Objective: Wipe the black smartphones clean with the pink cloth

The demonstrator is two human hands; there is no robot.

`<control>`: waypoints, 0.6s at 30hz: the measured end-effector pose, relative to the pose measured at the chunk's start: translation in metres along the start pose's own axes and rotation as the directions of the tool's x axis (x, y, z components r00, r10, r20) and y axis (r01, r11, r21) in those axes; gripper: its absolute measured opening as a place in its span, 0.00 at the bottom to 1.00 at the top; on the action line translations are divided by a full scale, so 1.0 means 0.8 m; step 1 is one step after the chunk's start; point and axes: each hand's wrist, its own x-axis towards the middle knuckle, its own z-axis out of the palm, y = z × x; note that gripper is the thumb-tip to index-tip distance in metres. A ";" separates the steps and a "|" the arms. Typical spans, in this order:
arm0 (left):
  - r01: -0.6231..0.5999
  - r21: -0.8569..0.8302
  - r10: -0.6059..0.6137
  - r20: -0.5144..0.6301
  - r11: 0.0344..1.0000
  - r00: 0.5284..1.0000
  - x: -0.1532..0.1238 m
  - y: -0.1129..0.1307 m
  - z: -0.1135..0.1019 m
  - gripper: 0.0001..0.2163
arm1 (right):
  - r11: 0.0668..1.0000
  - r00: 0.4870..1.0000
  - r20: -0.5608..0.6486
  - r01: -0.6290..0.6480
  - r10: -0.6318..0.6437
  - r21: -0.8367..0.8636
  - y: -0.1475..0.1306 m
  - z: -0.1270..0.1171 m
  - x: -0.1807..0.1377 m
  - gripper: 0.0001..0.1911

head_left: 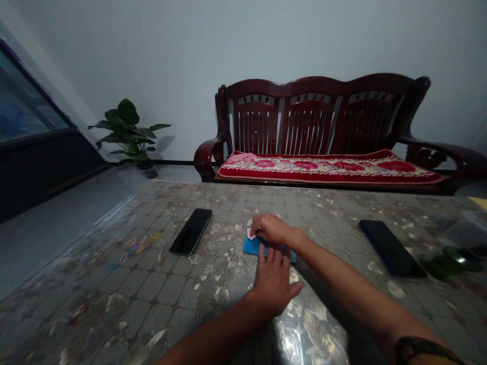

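A patterned tabletop (163, 289) bears a blue slab (251, 247) — left hand (272, 284) spread atop, right hand (269, 228) pinching pink scrap (250, 234).

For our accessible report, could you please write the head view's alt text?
The left hand rests on a flat blue object while the right hand holds something pink at its left end. Phones lie on both sides.

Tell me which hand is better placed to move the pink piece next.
Probably the right: the right hand already has its fingertips on the pink piece, over the blue item. The left hand lies nearer the body, its fingers spread on the blue item.
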 end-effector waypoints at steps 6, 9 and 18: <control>0.004 -0.009 -0.004 0.030 1.000 1.000 -0.001 0.000 -0.006 0.40 | 0.999 0.999 0.033 0.039 -0.039 -0.005 -0.004 -0.005 -0.002 0.15; -0.005 -0.016 0.005 -0.001 1.000 1.000 -0.001 -0.001 -0.006 0.42 | 1.000 0.999 0.037 -0.021 0.022 -0.015 0.011 -0.013 -0.012 0.15; -0.018 -0.058 0.020 0.036 0.998 0.999 -0.003 -0.002 -0.004 0.39 | 0.990 0.992 0.040 0.126 -0.124 -0.061 -0.023 -0.006 0.006 0.14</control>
